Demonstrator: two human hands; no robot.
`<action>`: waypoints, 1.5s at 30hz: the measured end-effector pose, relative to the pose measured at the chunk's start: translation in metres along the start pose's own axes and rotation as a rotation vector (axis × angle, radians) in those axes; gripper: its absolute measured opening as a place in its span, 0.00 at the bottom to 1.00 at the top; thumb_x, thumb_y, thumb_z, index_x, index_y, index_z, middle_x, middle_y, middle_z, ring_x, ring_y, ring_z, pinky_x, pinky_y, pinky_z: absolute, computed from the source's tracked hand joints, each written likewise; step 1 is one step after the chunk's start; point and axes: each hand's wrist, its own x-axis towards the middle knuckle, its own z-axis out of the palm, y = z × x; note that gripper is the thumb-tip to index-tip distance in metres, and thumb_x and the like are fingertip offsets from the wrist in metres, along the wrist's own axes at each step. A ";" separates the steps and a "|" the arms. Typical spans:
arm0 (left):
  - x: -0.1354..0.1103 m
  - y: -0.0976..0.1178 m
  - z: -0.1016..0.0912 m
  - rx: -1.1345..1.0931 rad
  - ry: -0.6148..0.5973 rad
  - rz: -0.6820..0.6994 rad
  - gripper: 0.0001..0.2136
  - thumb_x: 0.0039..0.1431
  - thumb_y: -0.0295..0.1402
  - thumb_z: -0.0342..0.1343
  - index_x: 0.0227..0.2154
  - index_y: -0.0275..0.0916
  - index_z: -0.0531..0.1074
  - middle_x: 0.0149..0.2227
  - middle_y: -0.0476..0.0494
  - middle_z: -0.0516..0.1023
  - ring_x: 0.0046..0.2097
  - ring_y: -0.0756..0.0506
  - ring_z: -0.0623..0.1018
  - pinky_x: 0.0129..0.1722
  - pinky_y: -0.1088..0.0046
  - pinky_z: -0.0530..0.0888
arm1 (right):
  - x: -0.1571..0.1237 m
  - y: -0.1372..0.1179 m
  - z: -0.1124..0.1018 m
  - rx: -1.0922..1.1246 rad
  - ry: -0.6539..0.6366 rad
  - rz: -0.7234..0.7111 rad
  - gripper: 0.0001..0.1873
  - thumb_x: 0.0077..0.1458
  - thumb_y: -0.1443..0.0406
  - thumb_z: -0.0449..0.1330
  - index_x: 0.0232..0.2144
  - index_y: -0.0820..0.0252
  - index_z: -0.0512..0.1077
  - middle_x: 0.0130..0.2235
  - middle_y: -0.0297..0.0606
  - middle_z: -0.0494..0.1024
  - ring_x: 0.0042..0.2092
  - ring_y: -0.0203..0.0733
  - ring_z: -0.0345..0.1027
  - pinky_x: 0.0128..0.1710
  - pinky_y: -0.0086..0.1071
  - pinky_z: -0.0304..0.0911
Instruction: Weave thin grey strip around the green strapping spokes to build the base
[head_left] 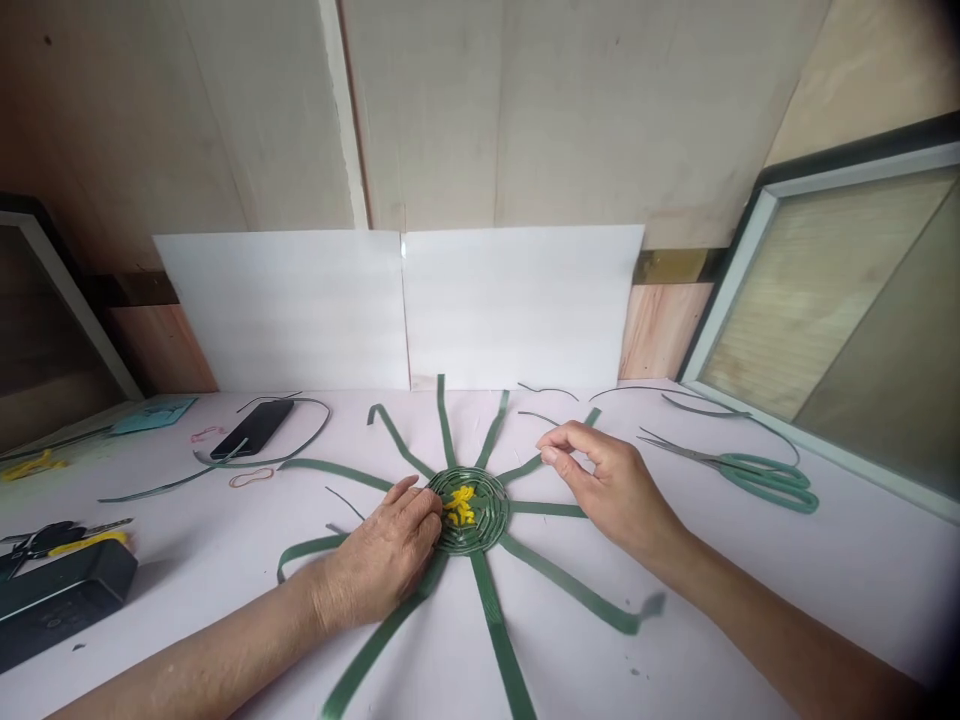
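Observation:
A round coiled weave of thin green strands [493, 532] lies on the white tabletop, with several flat green straps [499, 630] spreading out from it like spokes. Knotted yellow cord [460, 507] sits at its centre. My left hand [394, 550] rests on the left rim of the weave, fingers curled and pressed onto it. To the upper right, my right hand [600, 480] is raised over the straps, thumb and forefinger pinched together near the end of one strap. Anything in that pinch is too fine to make out.
Green-handled scissors [765, 478] lie on the right, beside loose thin green strands [705, 408]. A black phone [253, 428] is at the back left, near a blue packet [154, 415]. A black box [71, 590] stands at the left edge. White panels [517, 310] lean against the back wall.

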 end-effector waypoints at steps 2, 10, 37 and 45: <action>-0.002 0.011 0.001 0.045 -0.014 -0.047 0.09 0.56 0.19 0.46 0.35 0.35 0.67 0.40 0.37 0.70 0.42 0.41 0.70 0.57 0.47 0.66 | 0.001 0.000 -0.002 -0.008 0.012 -0.006 0.09 0.59 0.67 0.53 0.28 0.58 0.70 0.30 0.33 0.73 0.32 0.38 0.67 0.32 0.30 0.61; -0.012 0.035 0.020 0.302 0.167 -0.077 0.23 0.45 0.23 0.46 0.47 0.34 0.69 0.44 0.31 0.73 0.49 0.34 0.69 0.50 0.53 0.70 | -0.002 -0.030 -0.037 -0.115 0.099 -0.099 0.09 0.62 0.66 0.53 0.29 0.54 0.69 0.31 0.34 0.75 0.33 0.40 0.69 0.31 0.31 0.63; -0.001 0.047 0.005 0.200 -0.090 -0.241 0.12 0.54 0.18 0.45 0.35 0.33 0.72 0.35 0.40 0.70 0.38 0.41 0.68 0.40 0.61 0.72 | -0.049 -0.014 0.085 0.126 -0.431 -0.091 0.16 0.47 0.83 0.58 0.30 0.59 0.68 0.37 0.33 0.69 0.42 0.40 0.61 0.45 0.38 0.57; 0.001 0.043 0.000 0.111 -0.144 -0.253 0.11 0.55 0.17 0.45 0.30 0.35 0.70 0.33 0.42 0.69 0.37 0.42 0.68 0.39 0.61 0.72 | -0.048 -0.006 0.088 0.202 -0.433 -0.310 0.13 0.59 0.79 0.50 0.30 0.60 0.69 0.34 0.35 0.69 0.38 0.38 0.59 0.39 0.36 0.58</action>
